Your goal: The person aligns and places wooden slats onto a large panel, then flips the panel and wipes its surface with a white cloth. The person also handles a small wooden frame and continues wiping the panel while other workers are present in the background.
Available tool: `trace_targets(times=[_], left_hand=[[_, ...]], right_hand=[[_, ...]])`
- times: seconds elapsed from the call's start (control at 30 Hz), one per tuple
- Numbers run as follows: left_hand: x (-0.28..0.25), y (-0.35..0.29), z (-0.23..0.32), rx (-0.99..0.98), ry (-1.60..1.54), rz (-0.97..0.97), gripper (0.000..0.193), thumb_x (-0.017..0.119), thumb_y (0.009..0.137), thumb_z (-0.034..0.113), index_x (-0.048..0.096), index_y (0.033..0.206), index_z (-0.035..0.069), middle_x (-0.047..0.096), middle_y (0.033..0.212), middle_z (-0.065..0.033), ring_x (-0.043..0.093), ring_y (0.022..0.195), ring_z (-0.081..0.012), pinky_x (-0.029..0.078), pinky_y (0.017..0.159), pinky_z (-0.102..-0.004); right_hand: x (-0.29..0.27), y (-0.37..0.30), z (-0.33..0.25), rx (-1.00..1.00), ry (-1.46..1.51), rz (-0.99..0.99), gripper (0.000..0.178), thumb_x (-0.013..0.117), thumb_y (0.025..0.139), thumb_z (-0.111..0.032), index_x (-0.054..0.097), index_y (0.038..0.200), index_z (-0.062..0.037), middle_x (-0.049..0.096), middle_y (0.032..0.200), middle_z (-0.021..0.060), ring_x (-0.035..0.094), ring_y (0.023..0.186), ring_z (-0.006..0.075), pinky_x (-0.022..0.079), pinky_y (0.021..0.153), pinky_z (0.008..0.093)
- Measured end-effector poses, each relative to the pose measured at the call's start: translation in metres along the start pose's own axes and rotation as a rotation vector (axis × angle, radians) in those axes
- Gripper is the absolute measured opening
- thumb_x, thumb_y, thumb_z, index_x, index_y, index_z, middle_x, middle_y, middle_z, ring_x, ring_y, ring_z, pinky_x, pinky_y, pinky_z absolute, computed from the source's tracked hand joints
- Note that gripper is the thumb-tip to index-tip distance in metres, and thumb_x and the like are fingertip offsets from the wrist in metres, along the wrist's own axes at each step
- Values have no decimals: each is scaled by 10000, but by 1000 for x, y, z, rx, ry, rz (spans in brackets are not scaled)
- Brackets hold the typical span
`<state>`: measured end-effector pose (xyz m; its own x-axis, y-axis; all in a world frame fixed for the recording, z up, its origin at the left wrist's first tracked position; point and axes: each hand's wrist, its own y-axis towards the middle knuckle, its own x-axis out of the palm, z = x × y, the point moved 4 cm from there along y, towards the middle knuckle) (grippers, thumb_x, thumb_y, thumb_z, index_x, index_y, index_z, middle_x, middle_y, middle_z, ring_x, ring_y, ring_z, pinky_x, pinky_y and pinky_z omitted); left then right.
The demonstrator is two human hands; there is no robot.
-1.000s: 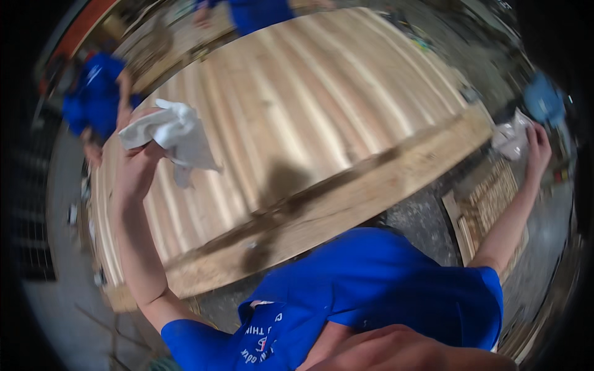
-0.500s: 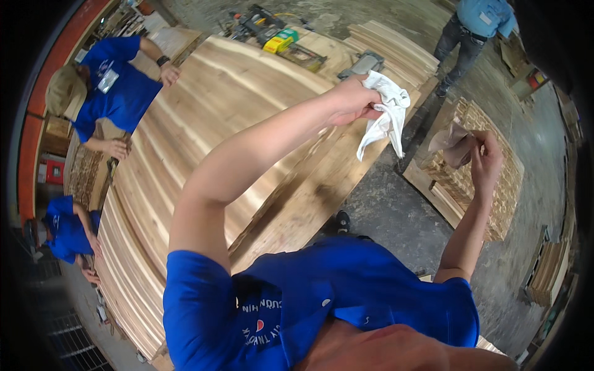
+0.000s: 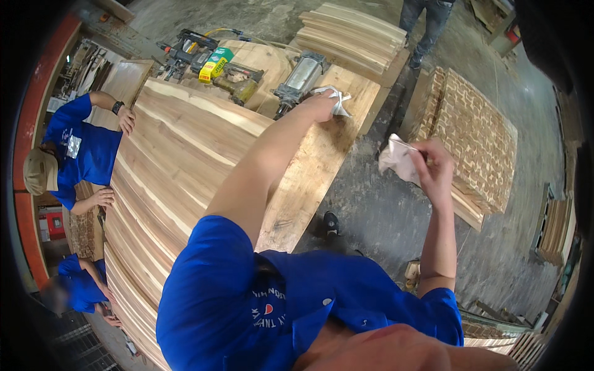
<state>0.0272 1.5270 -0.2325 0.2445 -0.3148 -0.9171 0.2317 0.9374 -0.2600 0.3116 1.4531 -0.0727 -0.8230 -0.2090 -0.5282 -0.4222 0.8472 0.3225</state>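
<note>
My left hand [image 3: 320, 106] is closed on a white cloth rag [image 3: 339, 102] and rests low at the wooden workbench's [image 3: 297, 201] far right corner. Just left of it lies a metal air cylinder [image 3: 304, 77]. Out over the floor, my right hand [image 3: 438, 168] pinches a crumpled pale sheet [image 3: 398, 159] between thumb and fingers. Whether that sheet is cloth or sandpaper cannot be told. Left of my left arm spreads a wide striped wooden panel [image 3: 185, 148] on the bench.
Air tools [image 3: 192, 52] and a yellow-green box [image 3: 216, 65] lie on the bench's far side. Behind stands a stack of boards [image 3: 352, 37]; at right, a stack of wood blocks [image 3: 470, 142]. Two co-workers [image 3: 83, 145] touch the panel's left edge. Another person [image 3: 424, 28] stands far off.
My left hand has moved away and down to the bench corner with the rag. My right hand has shifted left and slightly nearer, still holding the sheet. The view has shifted.
</note>
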Motion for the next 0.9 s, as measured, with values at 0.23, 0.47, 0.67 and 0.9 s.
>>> trace_targets(times=[0.23,0.47,0.67,0.9], left_hand=[[-28,7,-38,-190,-593,-193,658,368,931,463,200,1458,109,412,1395,-156,393,1283,-296,316,1053,-391],[-70,-23,-38,-461,-1066,-86,935,209,827,768,182,1453,74,484,1303,-218,451,1224,-335,331,1032,-436],[-150,-111,-14,-159,-772,276,683,303,946,562,297,1417,66,575,1196,-175,571,1076,-245,406,967,-345],[-143,-257,17,-200,-481,285,485,451,961,355,424,1336,48,635,1106,-135,600,1030,-215,429,923,-342]], right_hand=[[69,42,-2,38,282,-142,88,633,801,-59,633,830,24,607,714,74,566,635,119,442,576,257],[171,93,95,235,271,-149,194,653,834,-142,639,955,9,641,769,28,563,687,94,457,632,253],[192,64,145,337,317,-86,277,646,843,-206,638,1014,12,619,731,21,523,627,89,432,589,255],[197,86,154,485,126,-107,361,606,829,-361,675,919,-18,637,744,76,586,696,158,456,675,289]])
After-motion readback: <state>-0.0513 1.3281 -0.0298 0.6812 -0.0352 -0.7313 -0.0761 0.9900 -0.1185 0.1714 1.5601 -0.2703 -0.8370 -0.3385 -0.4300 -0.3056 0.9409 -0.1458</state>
